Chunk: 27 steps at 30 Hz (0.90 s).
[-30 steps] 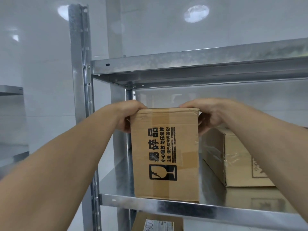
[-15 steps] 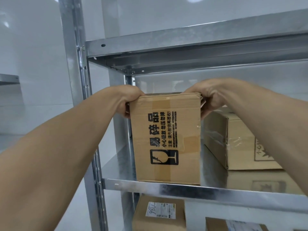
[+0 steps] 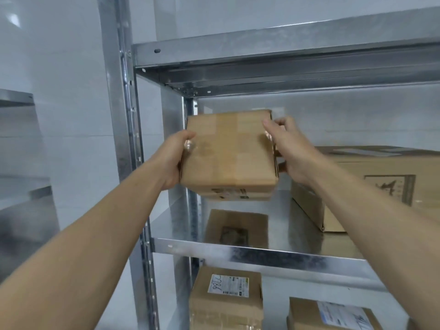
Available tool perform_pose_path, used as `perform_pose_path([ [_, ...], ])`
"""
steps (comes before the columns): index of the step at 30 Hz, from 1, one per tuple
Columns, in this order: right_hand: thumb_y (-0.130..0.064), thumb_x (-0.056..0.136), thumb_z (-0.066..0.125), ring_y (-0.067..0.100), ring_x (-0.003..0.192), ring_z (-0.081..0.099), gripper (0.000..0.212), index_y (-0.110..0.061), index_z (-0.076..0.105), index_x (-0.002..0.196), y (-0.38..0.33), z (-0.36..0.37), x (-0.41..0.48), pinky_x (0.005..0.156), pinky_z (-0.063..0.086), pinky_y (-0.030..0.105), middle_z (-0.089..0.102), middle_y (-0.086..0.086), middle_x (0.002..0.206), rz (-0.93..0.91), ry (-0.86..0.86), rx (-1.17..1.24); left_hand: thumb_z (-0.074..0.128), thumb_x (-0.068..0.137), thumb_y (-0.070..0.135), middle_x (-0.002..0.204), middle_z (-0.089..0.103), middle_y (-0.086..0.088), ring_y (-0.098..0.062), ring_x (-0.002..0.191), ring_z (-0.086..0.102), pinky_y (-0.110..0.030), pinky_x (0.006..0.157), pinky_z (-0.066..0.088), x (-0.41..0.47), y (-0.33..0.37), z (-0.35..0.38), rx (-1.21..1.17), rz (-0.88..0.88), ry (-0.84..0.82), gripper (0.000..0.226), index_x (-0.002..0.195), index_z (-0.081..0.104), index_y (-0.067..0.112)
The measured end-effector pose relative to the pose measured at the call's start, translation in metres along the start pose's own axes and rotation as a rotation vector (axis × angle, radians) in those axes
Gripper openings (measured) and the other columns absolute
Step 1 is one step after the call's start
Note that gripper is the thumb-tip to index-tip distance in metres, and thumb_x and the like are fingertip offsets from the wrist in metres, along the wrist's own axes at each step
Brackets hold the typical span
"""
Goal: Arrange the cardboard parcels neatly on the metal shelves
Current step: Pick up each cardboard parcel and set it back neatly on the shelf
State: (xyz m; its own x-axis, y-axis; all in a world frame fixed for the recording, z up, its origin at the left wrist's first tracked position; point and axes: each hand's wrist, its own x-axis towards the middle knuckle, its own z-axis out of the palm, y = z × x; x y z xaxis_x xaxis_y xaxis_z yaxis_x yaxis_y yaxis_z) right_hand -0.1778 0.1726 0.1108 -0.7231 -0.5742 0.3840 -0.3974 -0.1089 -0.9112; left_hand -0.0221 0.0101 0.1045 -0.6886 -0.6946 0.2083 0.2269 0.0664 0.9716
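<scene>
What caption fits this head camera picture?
Left hand and right hand hold a box above the shelf, beside a bigger box.

The parcel (image 3: 228, 153) is plain brown cardboard with a paler tape band down its middle and small black print on its near face. The big box (image 3: 371, 186) to its right is tan with a dark framed drawing. The shelf (image 3: 262, 254) is mottled silver-grey. Below, the left box (image 3: 226, 308) has a white label with black handwriting, and the right box (image 3: 307, 315) has a white and blue label. The wall (image 3: 59, 55) is white.
</scene>
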Motion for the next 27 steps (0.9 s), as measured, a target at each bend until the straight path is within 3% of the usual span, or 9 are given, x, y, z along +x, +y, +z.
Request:
perform_pose_path([
  [3, -0.062, 0.105, 0.035, 0.019, 0.115, 0.057, 0.037, -0.028, 0.045, 0.115, 0.035, 0.011, -0.007, 0.090, 0.048, 0.043, 0.060, 0.002, 0.123, -0.010, 0.057, 0.153, 0.045, 0.105, 0.039, 0.061, 0.066, 0.007, -0.006, 0.049, 0.066, -0.026, 0.055, 0.053, 0.000, -0.025, -0.004, -0.074, 0.031, 0.009, 0.038, 0.074, 0.063, 0.026],
  [5, -0.072, 0.100, 0.030, 0.020, 0.122, 0.056, 0.046, -0.034, 0.048, 0.117, 0.058, 0.018, -0.008, 0.097, 0.047, 0.044, 0.061, 0.003, 0.127, 0.016, 0.095, 0.235, 0.039, 0.108, 0.043, 0.055, 0.062, 0.010, -0.003, 0.045, 0.062, -0.020, 0.047, 0.050, -0.001, -0.042, -0.005, -0.082, 0.059, 0.034, 0.047, 0.066, 0.055, 0.026],
  [9, -0.078, 0.095, 0.028, 0.021, 0.127, 0.056, 0.061, -0.034, 0.053, 0.129, 0.089, 0.027, -0.007, 0.114, 0.039, 0.053, 0.062, 0.002, 0.132, 0.082, 0.125, 0.302, 0.032, 0.106, 0.056, 0.077, 0.070, 0.005, -0.003, 0.062, 0.070, -0.026, 0.058, 0.054, 0.004, -0.080, -0.014, -0.109, 0.059, 0.090, 0.044, 0.098, 0.058, 0.022],
  [11, -0.101, 0.069, 0.030, 0.020, 0.135, 0.050, 0.097, -0.037, 0.049, 0.140, 0.097, 0.032, -0.010, 0.117, 0.034, 0.055, 0.056, -0.003, 0.143, 0.119, 0.128, 0.274, 0.031, 0.104, 0.061, 0.092, 0.078, 0.005, -0.009, 0.080, 0.075, -0.033, 0.067, 0.056, 0.002, -0.096, -0.018, -0.141, 0.014, 0.093, 0.049, 0.115, 0.064, 0.027],
  [14, -0.113, 0.035, 0.032, 0.019, 0.143, 0.043, 0.132, -0.043, 0.044, 0.146, 0.122, 0.037, 0.001, 0.118, 0.033, 0.057, 0.048, -0.006, 0.153, 0.146, 0.103, 0.277, 0.033, 0.103, 0.062, 0.101, 0.076, 0.003, -0.016, 0.095, 0.070, -0.043, 0.085, 0.053, -0.006, -0.113, -0.016, -0.186, -0.072, 0.084, 0.044, 0.110, 0.065, 0.032],
  [17, -0.113, 0.037, 0.035, 0.017, 0.142, 0.045, 0.129, -0.045, 0.045, 0.146, 0.135, 0.043, 0.003, 0.118, 0.035, 0.054, 0.050, -0.008, 0.152, 0.165, 0.073, 0.301, 0.033, 0.105, 0.058, 0.104, 0.069, 0.006, -0.012, 0.097, 0.063, -0.044, 0.093, 0.046, -0.010, -0.120, -0.015, -0.173, -0.086, 0.106, 0.038, 0.102, 0.062, 0.034],
  [22, -0.108, 0.047, 0.037, 0.016, 0.132, 0.055, 0.118, -0.044, 0.051, 0.145, 0.135, 0.051, -0.003, 0.115, 0.041, 0.053, 0.061, -0.008, 0.141, 0.220, 0.028, 0.358, 0.031, 0.108, 0.052, 0.109, 0.067, 0.006, -0.007, 0.094, 0.061, -0.030, 0.074, 0.047, -0.001, -0.120, -0.017, -0.158, -0.053, 0.173, 0.037, 0.103, 0.062, 0.032],
  [24, -0.107, 0.058, 0.035, 0.016, 0.134, 0.052, 0.111, -0.042, 0.049, 0.148, 0.121, 0.054, -0.011, 0.119, 0.037, 0.051, 0.058, -0.008, 0.144, 0.265, 0.038, 0.340, 0.030, 0.106, 0.057, 0.110, 0.065, 0.006, -0.007, 0.095, 0.059, -0.034, 0.088, 0.047, 0.002, -0.120, -0.015, -0.144, -0.044, 0.188, 0.040, 0.110, 0.061, 0.032],
  [27, -0.078, 0.096, 0.024, 0.019, 0.115, 0.058, 0.067, -0.032, 0.059, 0.131, 0.113, 0.053, -0.011, 0.109, 0.041, 0.039, 0.064, -0.002, 0.121, 0.343, 0.049, 0.299, 0.030, 0.102, 0.067, 0.120, 0.064, 0.003, -0.017, 0.110, 0.059, -0.048, 0.111, 0.042, 0.009, -0.123, -0.013, -0.132, -0.046, 0.206, 0.049, 0.126, 0.056, 0.033],
])
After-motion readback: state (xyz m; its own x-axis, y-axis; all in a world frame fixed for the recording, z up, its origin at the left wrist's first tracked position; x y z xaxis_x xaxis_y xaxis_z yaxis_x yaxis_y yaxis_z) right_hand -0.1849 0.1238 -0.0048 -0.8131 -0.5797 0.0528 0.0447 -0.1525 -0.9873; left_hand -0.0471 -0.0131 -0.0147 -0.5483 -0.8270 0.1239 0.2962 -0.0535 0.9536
